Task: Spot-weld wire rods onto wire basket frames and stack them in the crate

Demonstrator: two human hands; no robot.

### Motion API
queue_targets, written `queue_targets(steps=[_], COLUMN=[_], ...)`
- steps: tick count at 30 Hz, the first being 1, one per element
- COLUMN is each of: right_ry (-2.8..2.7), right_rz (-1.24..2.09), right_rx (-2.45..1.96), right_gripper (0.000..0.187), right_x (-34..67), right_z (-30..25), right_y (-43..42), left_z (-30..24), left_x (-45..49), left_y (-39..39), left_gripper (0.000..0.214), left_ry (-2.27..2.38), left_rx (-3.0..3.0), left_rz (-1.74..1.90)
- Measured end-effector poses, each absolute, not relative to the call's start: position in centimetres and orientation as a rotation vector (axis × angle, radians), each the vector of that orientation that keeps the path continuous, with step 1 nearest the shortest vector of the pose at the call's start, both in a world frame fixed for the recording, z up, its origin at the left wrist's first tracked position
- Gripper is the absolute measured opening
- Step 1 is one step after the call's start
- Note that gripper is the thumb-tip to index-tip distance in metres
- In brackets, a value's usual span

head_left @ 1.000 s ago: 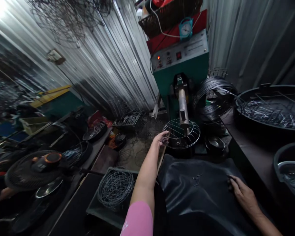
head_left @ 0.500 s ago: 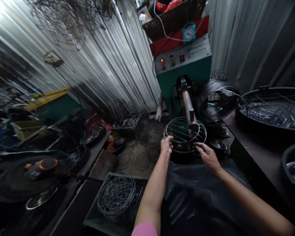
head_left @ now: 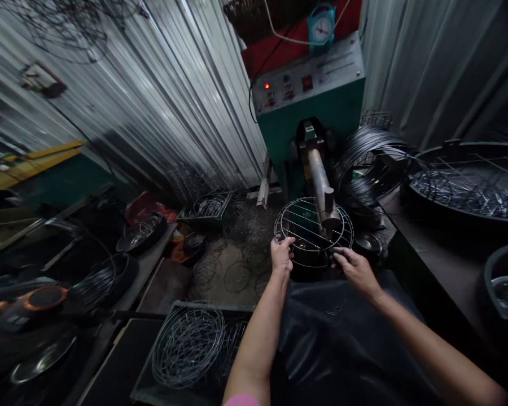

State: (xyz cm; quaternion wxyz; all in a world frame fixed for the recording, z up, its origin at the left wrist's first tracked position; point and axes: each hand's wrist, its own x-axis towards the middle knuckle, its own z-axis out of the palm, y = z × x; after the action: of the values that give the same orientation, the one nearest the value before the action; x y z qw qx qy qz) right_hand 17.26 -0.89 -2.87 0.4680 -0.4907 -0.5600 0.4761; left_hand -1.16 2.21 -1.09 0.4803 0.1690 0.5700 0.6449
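So we had our left hand (head_left: 283, 254) curled around the near-left rim of a round wire rack (head_left: 302, 234), thumb over the top and fingers tucked in, a pretty snug grip. Our right hand (head_left: 358, 270) was up at the near-right edge, thumb and fingertips almost pinched together. Honestly, we couldn't tell whether it had the rim, some small bit of wire, or nothing at all.

The rack sat in front of the green machine (head_left: 317, 115), right around the lower end of its thick metal rod (head_left: 317, 166). Couldn't make out if the tip touched the wires. A red light (head_left: 267, 86) glowed on the panel.

Over our lap we had a black sheet (head_left: 334, 344) with a few thin wire bits (head_left: 335, 311) on it. A coil of wire (head_left: 372, 160) stood just right of the rod, and a bin (head_left: 237, 308) of wire rings (head_left: 188, 347) sat left of our forearm.
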Motion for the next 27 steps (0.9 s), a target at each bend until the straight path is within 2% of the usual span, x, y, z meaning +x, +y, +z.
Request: queue_targets(steps=[11, 27], right_ry=[-1.401, -1.419], right_rz=[1.08, 1.088], right_rx=[-1.188, -1.23], right_gripper=[0.037, 0.034], right_x=[17.0, 16.9], right_z=[-2.8, -2.4], right_y=[-0.8, 0.6], left_z=[-1.4, -1.3], left_x=[-1.4, -0.6], left_y=[2.5, 3.3], left_gripper=[0.052, 0.032], left_ry=[1.4, 1.499], left_rx=[0.383, 0.268], left_rz=[1.582, 1.515])
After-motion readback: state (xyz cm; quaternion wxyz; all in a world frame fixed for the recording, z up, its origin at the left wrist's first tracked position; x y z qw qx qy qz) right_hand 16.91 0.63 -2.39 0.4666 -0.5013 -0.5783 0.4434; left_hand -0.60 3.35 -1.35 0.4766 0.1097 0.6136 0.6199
